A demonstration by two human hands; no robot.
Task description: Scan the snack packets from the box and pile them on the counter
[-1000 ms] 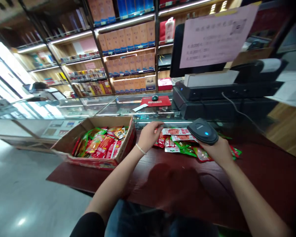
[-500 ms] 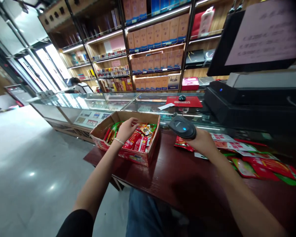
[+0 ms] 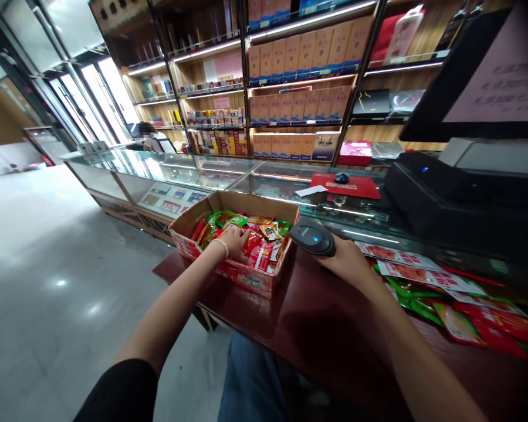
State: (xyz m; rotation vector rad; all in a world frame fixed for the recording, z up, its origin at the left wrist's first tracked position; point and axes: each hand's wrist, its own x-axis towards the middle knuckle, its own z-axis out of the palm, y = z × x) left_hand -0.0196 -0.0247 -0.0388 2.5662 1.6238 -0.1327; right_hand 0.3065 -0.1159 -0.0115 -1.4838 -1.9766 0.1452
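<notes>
The snack packets [image 3: 260, 253] lie in a cardboard box [image 3: 242, 276], under the open left hand [image 3: 236, 242]. The right hand [image 3: 345, 259] grips a black scanner [image 3: 310, 235] (its small light [image 3: 315, 239] is blue); other packets [image 3: 435, 276] lie rightward of it, on the surface [image 3: 286, 310].

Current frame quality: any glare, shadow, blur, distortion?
Head view, left: windows look blown out, floor has glare spots; head view, middle: dark shadow on table, shelves lean, probably lens distortion; head view, right: pink sheet's writing too blurred to read, upper corner dark.
</notes>
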